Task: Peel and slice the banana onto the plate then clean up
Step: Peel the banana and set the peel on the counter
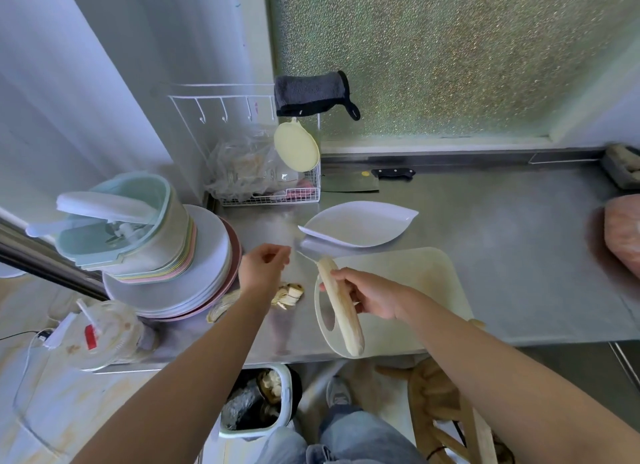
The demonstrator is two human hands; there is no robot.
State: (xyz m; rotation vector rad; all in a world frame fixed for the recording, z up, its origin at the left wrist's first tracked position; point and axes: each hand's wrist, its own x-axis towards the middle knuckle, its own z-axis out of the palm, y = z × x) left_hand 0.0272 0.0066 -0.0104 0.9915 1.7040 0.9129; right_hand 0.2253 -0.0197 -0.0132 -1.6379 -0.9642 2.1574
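Note:
A peeled banana (341,307) is held above the near left end of the white cutting board (408,290); my right hand (367,293) grips it around the middle. My left hand (265,266) hovers to the left of the banana's far tip, its fingers pinching a thin pale string that runs from that tip. The banana peel (289,294) lies on the steel counter under my left wrist, with another strip (221,307) to its left. A white leaf-shaped plate (360,222) sits just beyond the board.
Stacked plates and bowls (166,255) stand at the left. A cleaver (367,181) lies at the back beside a wire basket (270,193). A plastic cup (100,332) sits at the front left corner. An open bin (256,404) is on the floor below the counter edge.

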